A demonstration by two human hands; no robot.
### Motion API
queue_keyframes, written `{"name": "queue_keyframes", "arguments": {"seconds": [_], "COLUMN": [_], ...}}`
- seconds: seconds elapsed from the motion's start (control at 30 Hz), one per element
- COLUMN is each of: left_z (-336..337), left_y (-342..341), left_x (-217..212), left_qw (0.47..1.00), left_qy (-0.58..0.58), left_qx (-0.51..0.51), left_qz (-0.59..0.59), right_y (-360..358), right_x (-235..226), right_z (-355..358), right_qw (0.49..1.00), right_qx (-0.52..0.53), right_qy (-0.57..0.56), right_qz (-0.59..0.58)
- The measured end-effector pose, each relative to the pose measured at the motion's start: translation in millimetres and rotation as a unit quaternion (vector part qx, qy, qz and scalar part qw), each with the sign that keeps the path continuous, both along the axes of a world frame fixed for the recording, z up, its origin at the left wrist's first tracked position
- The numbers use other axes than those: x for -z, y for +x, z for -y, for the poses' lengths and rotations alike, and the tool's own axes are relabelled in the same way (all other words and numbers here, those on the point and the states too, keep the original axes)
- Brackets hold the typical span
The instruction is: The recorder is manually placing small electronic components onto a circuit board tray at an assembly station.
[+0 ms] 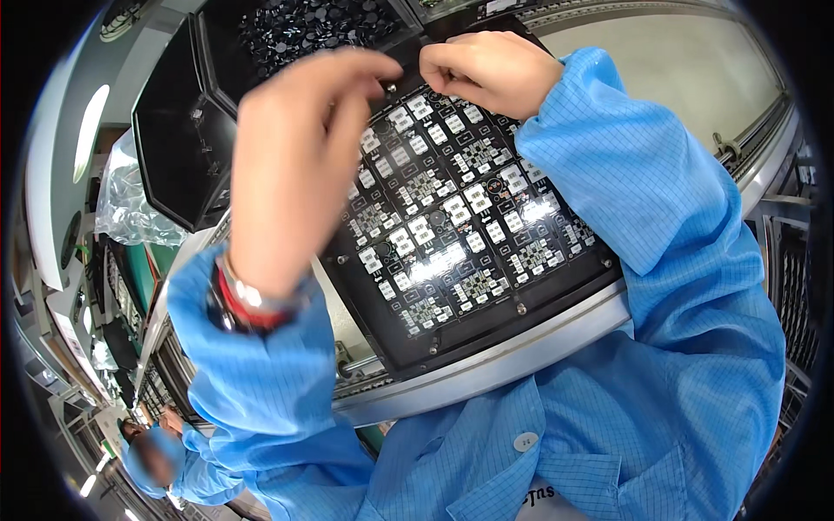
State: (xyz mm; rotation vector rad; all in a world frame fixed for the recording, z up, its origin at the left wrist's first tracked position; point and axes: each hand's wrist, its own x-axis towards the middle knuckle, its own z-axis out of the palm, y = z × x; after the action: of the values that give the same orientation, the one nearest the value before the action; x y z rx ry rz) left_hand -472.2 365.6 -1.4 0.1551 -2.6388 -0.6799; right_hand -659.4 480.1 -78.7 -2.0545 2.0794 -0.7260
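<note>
Reaching over the circuit board (466, 227), left hand (288, 143) and right hand (497, 71) curl fingers (445, 59), any grip unclear.

A dark circuit board panel (465, 217) lies face up, crowded with repeating clusters of small white rectangles, two patches catching glare. It sits in a flat black frame (486, 332) studded with screws, turned slantwise in view, its near edge rising rightward. Beyond its far left corner, loose small black parts (313, 30) lie heaped.
</note>
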Motion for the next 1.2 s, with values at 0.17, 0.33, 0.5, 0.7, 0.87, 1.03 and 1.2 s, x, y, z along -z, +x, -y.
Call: {"name": "queue_keyframes", "arguments": {"seconds": [0.17, 0.33, 0.5, 0.7, 0.87, 1.03, 1.2], "left_z": [75, 85, 72, 81, 56, 44, 15], "left_y": [-35, -56, -57, -65, -64, -38, 2], "left_x": [12, 33, 27, 28, 13, -9, -12], "left_qw": [0.987, 0.978, 0.966, 0.968, 0.987, 0.988, 0.962], "left_qy": [-0.156, -0.204, -0.256, -0.249, -0.159, 0.154, 0.267], "left_qx": [-0.016, 0.010, -0.020, 0.022, -0.014, 0.010, 0.037], "left_qz": [0.029, 0.043, 0.045, 0.033, 0.007, -0.006, -0.051], "right_y": [2, -1, 1, 2, 9, 18, -18], "right_x": [-3, 3, 3, -1, 6, 9, -69], "right_z": [2, 0, -2, -3, -2, 1, -6], "right_qw": [1.000, 0.999, 1.000, 1.000, 0.987, 0.963, 0.957], "right_qx": [-0.006, -0.004, -0.002, 0.003, -0.052, -0.033, 0.081], "right_qy": [-0.002, -0.016, -0.022, -0.004, -0.107, -0.171, -0.256], "right_qz": [-0.025, -0.037, -0.018, -0.012, -0.106, -0.207, 0.108]}}
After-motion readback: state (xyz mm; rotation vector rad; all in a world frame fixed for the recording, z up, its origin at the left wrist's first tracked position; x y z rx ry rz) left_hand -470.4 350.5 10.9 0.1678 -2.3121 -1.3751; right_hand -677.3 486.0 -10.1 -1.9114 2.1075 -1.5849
